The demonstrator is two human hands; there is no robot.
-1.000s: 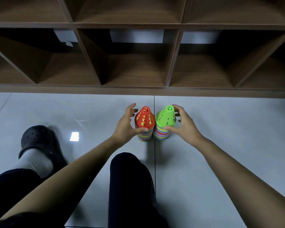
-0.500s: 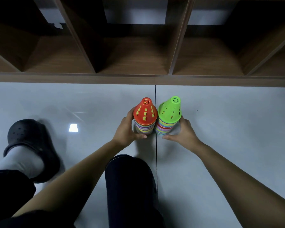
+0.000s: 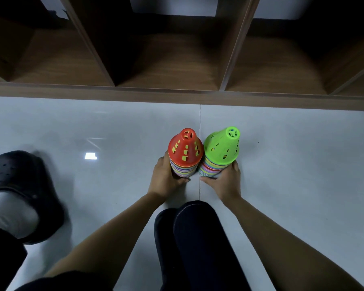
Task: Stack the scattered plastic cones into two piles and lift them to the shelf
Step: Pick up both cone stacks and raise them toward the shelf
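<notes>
Indoors, down at floor level here. A pale grey floor (image 3: 72, 127) of big glossy tiles, one thin dark joint (image 3: 200, 116) running straight towards the shelf, and a bright square reflection (image 3: 90, 156) glinting off the left tile. Along the floor's far edge stands a low shelf (image 3: 177, 93) in brown wood-look board, split by dividers (image 3: 230, 51) into open cubbies, with a white wall (image 3: 172, 7) showing through gaps at the back. A black clog (image 3: 19, 177) over a white sock (image 3: 8, 213) sits on the left. It's a storage corner of some room; home or workplace, cannot tell.
</notes>
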